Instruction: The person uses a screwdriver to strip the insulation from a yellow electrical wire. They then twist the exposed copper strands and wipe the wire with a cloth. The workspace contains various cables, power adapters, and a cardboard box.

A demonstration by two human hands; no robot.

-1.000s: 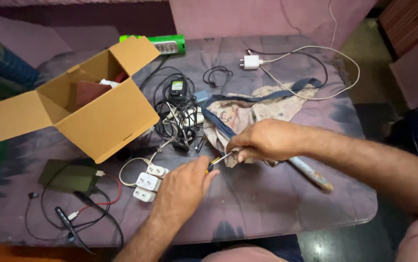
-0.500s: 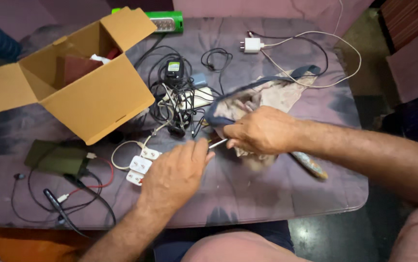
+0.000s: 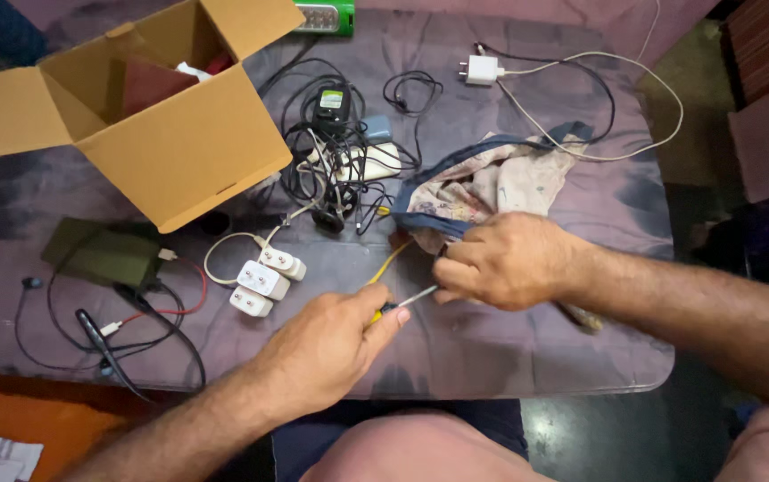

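My left hand (image 3: 331, 344) is closed around a small screwdriver (image 3: 402, 302) with a yellow and black handle. Its thin metal shaft points right, into the fingers of my right hand (image 3: 505, 263). My right hand is curled shut at the shaft's tip, and whatever it pinches is hidden by the fingers. It rests over the blue edge of a patterned cloth pouch (image 3: 500, 183). A thin yellow wire (image 3: 392, 259) runs up from between the two hands. Both hands are over the near middle of a purple table (image 3: 509, 357).
An open cardboard box (image 3: 179, 152) stands at the back left. Three white plug adapters (image 3: 264, 278) lie left of my left hand. A tangle of black cables and chargers (image 3: 340, 152) sits mid-table, a white charger with cable (image 3: 483, 70) at the back, a dark green case (image 3: 99, 254) and earphones at the left.
My hands have drawn a little closer together and nearer the table's front edge. The screwdriver's shaft now meets my right hand's fingers. The view has shifted downward.
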